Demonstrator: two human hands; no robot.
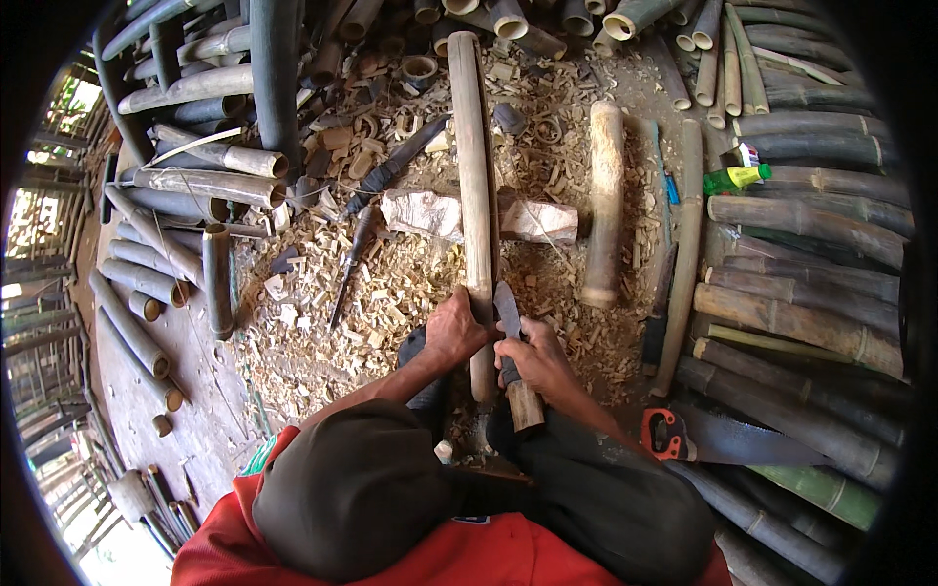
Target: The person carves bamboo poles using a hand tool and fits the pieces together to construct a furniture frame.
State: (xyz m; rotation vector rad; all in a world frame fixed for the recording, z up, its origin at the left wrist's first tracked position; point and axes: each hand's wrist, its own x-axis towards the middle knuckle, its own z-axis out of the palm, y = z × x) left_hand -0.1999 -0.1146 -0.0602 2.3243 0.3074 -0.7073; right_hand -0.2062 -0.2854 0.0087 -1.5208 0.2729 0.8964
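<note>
A long split bamboo pole (473, 166) stretches away from between my knees, resting across a pale wooden block (537, 221). My left hand (456, 328) is closed round its near part. In my right hand (539, 359) is a knife, its grey blade (506, 311) pointing away from me beside the pole's right edge. The knife's dark handle (510, 369) shows partly between my fingers. Below it a pale bamboo-like cylinder (525, 408) sticks out toward my right knee; whether it belongs to the handle I cannot tell.
Wood shavings (381, 293) cover the floor. Left of the block lie a dark-handled pointed tool (360, 239) and a sheathed blade (396, 164). A thick bamboo log (605, 205) is at right, a handsaw (743, 437) by my right knee, a green bottle (733, 179) farther off. Bamboo stacks (811, 313) line both sides.
</note>
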